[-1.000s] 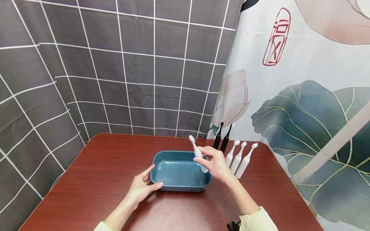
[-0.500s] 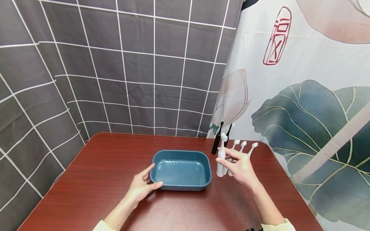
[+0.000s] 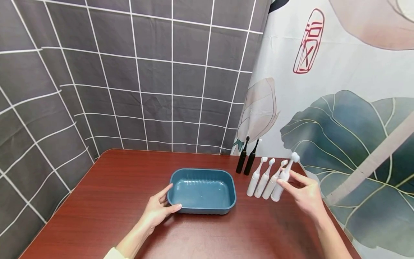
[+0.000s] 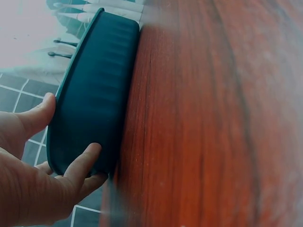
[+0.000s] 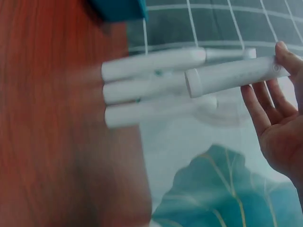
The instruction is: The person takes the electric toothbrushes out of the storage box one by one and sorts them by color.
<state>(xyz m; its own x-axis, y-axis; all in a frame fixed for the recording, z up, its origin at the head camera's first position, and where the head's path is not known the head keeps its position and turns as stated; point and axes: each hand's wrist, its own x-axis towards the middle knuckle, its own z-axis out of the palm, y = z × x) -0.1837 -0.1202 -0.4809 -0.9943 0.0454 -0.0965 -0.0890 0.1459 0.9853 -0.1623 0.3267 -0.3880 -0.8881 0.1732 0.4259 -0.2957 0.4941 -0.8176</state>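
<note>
My right hand (image 3: 305, 192) pinches a white electric toothbrush (image 3: 280, 186) between thumb and fingers. The brush leans with its head to the upper right; in the right wrist view its base is lifted off the table. Just left of it stand three more white electric toothbrushes (image 3: 253, 183) in a row. Over at the left, my left hand (image 3: 156, 213) grips the near left corner of a blue plastic bin (image 3: 202, 211), thumb and fingers on its rim and wall. Nothing lies inside the bin. The left wrist view shows its ribbed outer wall (image 4: 94, 80).
Two black electric toothbrushes (image 3: 240, 162) stand behind the white ones, near the back right of the reddish-brown table (image 3: 129, 180). A grey gridded curtain (image 3: 155, 79) hangs behind the table, and a white curtain with leaf prints (image 3: 339, 136) hangs at the right.
My right hand has carried the white electric toothbrush from over the bin rightward, past the front of the standing brushes, to the row's right end. The left hand and bin have stayed put.
</note>
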